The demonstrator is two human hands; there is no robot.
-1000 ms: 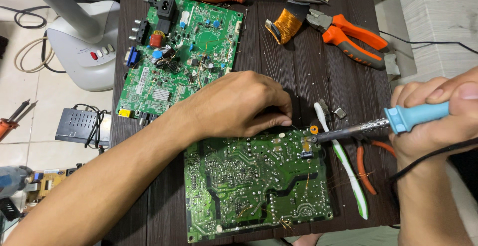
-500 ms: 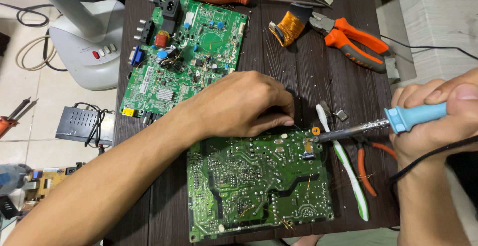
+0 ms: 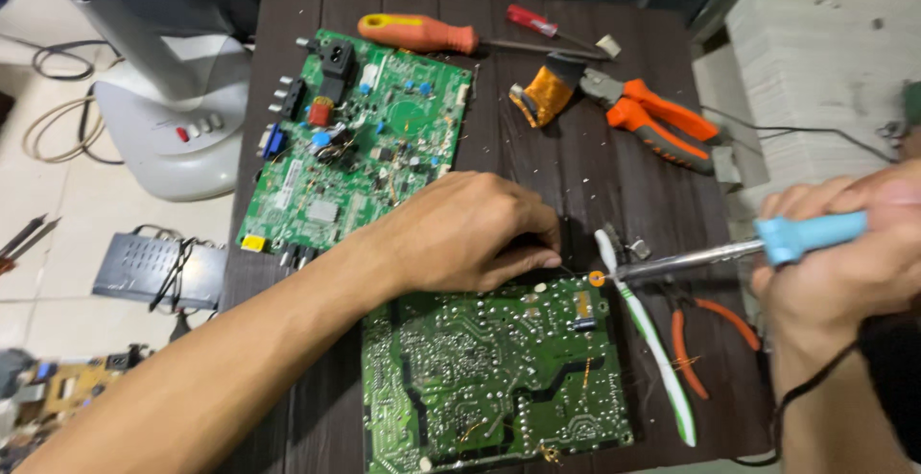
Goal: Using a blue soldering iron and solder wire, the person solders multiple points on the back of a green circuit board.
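The soldering iron [image 3: 729,251] lies nearly level across the right side of the desk [image 3: 576,157], its long axis running right to left with a slight downward tilt. Its blue handle is at the right and its metal tip points left, meeting the top right corner of the lower circuit board [image 3: 494,378] by a small orange ring.

The right hand [image 3: 844,253] is closed around the blue handle, fingers wrapped over it; a black cord hangs below the wrist. The iron's shaft sticks out to the left of this hand.

The left hand [image 3: 470,229] rests palm down on the top edge of the lower circuit board, fingers curled and pressed down just left of the iron's tip. Whether it pinches anything under the fingertips cannot be told.

A white and green toothbrush [image 3: 645,340] lies beside the board's right edge, passing under the iron's shaft. Small orange-handled cutters [image 3: 700,340] lie just right of it. Further up the desk are a second circuit board [image 3: 360,143], an orange screwdriver [image 3: 422,33], a red screwdriver [image 3: 537,23] and orange pliers [image 3: 652,114].
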